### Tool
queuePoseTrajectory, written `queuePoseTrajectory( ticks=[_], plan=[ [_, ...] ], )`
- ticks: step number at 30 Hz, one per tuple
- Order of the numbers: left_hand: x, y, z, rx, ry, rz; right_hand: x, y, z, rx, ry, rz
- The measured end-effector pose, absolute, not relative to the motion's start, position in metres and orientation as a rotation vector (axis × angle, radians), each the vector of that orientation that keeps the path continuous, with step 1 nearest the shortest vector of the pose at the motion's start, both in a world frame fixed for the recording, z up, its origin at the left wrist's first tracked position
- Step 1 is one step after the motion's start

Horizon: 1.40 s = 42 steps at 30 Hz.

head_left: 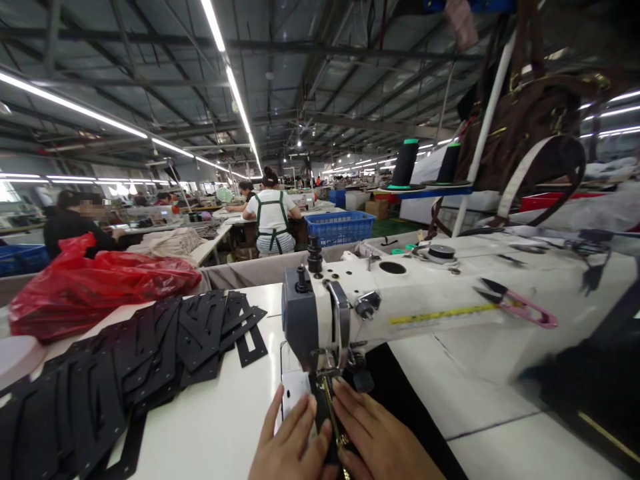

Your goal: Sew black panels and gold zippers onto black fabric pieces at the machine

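1. Gold metal teeth mark the zipper [328, 395], which runs between the hands from the table's [200, 427] near edge to the presser foot of the sewing machine [450, 307].
2. Left hand [295, 440]: open, fingers extended and slightly spread, just left of the zipper.
3. Right hand [380, 433]: open and flat, fingers together, tips along the zipper's right side; any thumb pinch cannot be told.
4. Black fabric [400, 380] spreads beneath the machine arm.
5. Slotted black pieces [160, 347] overlap along the table's left side; a red plastic bag [100, 280] lies behind, toward the far edge.
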<state>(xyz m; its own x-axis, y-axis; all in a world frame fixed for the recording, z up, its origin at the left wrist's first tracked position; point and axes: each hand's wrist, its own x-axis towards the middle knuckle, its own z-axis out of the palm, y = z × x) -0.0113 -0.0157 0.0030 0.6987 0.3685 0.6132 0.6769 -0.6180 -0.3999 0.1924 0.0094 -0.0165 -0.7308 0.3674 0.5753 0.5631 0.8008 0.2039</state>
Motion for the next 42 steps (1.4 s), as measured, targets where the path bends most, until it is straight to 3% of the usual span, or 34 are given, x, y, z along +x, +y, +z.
queuePoseTrajectory(
  ticks=[13,21,27,31,37,42],
  plan=[
    [-0.011,0.004,0.005,-2.507,-1.027,-0.755,0.177,0.021,0.006,-0.878,-2.397,0.062],
    [-0.006,0.012,0.008,-2.543,-1.205,-0.875,0.170,0.029,0.002,-0.912,-2.247,0.153],
    [-0.001,0.002,-0.029,-2.283,-1.102,-0.986,0.170,0.032,0.005,-1.043,-2.079,0.456],
    [0.001,-0.006,-0.042,-2.285,-1.084,-0.993,0.162,0.042,-0.002,-1.178,-2.057,0.389],
    [0.005,-0.020,-0.015,-2.399,-1.222,-0.901,0.157,0.046,0.000,-1.225,-2.090,0.194],
    [0.001,-0.032,-0.009,-2.389,-1.244,-0.820,0.191,0.002,0.007,-0.872,-2.372,-0.056]
  ],
)
